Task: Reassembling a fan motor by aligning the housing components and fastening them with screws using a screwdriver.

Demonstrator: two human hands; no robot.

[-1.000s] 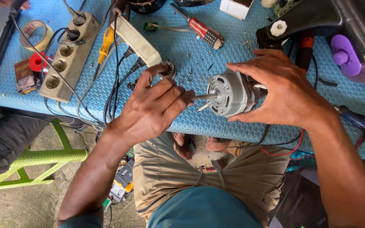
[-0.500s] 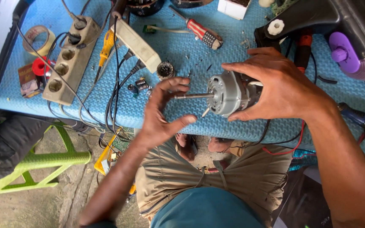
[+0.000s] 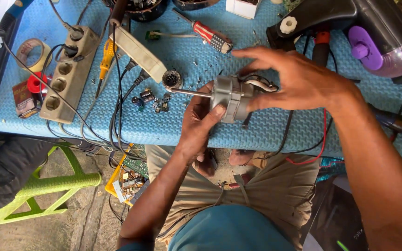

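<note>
A small grey electric motor (image 3: pixel 231 97) with a thin steel shaft pointing left is held over the front of a blue textured mat (image 3: pixel 257 130). My left hand (image 3: pixel 201 123) grips the motor's front housing from below, thumb on its face. My right hand (image 3: pixel 298 81) covers the motor's back end from the right, fingers spread over its windings and wires. Black and red wires (image 3: pixel 322 135) hang from the motor over the table's edge.
On the mat: a beige power strip (image 3: pixel 66 74) with plugs and cables, a red-handled screwdriver (image 3: pixel 208 32), a tape roll (image 3: pixel 30 52), small loose parts (image 3: pixel 157 100), a round toothed part (image 3: pixel 171 78). A black and purple appliance (image 3: pixel 364 32) lies at the right. A green stool (image 3: pixel 43 190) stands below left.
My left hand has moved from the shaft's tip onto the motor's front housing. The motor has shifted a little towards the table's front, and my right hand has spread its fingers over the back.
</note>
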